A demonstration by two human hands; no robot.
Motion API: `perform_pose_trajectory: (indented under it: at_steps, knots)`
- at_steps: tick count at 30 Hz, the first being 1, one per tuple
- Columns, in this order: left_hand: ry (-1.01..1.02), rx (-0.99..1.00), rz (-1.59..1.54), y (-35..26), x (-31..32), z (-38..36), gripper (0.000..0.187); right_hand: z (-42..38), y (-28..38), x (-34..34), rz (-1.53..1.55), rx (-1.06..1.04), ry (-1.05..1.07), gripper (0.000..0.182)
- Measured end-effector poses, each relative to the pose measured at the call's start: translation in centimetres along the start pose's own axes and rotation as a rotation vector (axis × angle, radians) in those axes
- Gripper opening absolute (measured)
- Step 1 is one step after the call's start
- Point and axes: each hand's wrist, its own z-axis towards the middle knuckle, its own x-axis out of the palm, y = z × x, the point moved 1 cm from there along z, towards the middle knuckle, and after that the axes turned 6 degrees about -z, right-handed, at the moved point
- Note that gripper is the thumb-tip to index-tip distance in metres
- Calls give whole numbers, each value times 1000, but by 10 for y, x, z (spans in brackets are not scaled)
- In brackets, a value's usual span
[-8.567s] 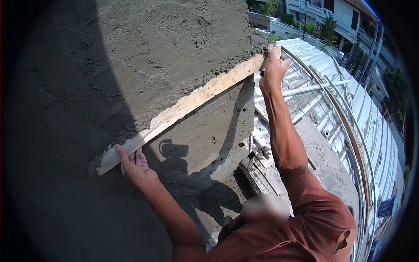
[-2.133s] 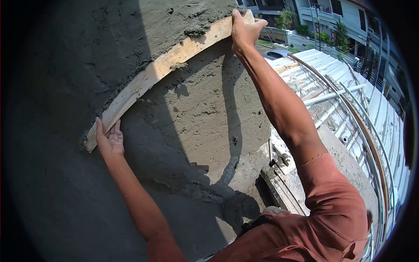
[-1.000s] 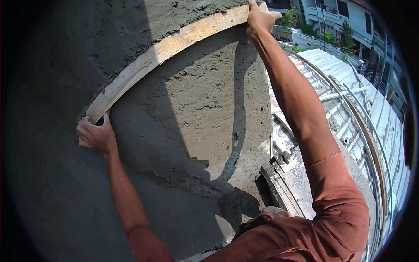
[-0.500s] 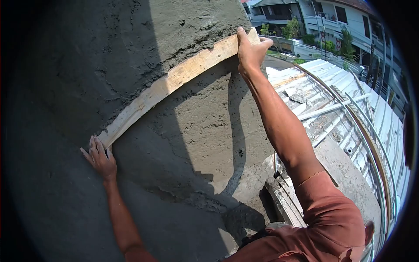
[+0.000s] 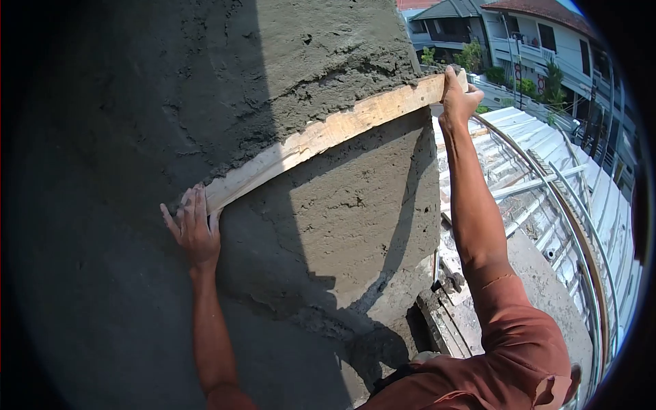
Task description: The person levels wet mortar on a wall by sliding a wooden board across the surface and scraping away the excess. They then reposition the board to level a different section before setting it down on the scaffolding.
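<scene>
A long wooden straightedge board (image 5: 335, 130) lies slanted across a wall of wet grey mortar (image 5: 355, 198), rising from lower left to upper right. Loose mortar is piled along its upper edge. My left hand (image 5: 196, 222) grips the lower left end, fingers over the top and thumb beneath. At the upper right end, past the wall's corner, my right hand (image 5: 459, 96) is wrapped round the board with the thumb up. Below the board the mortar looks smoother; above it the surface is rough, with cracks and pits.
To the right below, a corrugated metal roof (image 5: 526, 143) carries debris and long poles. A concrete ledge (image 5: 540, 273) and a rough block (image 5: 444, 318) sit near my right side. Houses (image 5: 540, 41) and plants stand beyond.
The board has shifted to the right in view with both hands on it, and its right end now sticks out past the wall's corner. The camera view has also turned slightly.
</scene>
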Motion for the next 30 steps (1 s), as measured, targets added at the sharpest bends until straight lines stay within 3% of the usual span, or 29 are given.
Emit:
perform_pose_trajectory:
  at_steps: [5,10,12,15,22,25,28,30]
  knots:
    - [-10,24,-115,-36,15,11,54,35,-29,-22,47,34,-21,59]
    - [-52,-51,-50,13,0,26,57,18,18,38,-9,-45,45,62]
    - [-79,-41,-3,32,-5,33,59,12,26,65,-121,-92,-64,66]
    - [-68,-45,-23,34,-5,30,59,6,30,55,-124,-80,-13,69]
    - [-54,17,-119,-48,15,18,55,61,-29,-16,123,38,-3,58]
    - [-45,16,-104,-67,20,18,54,72,-29,-22,90,32,-9,57]
    - [-102,-25,6,-25,9,36,56,60,-1,19,148,-15,43,59]
    - [-150,-76,126,17,-9,54,57,31,32,59,15,-116,51,63]
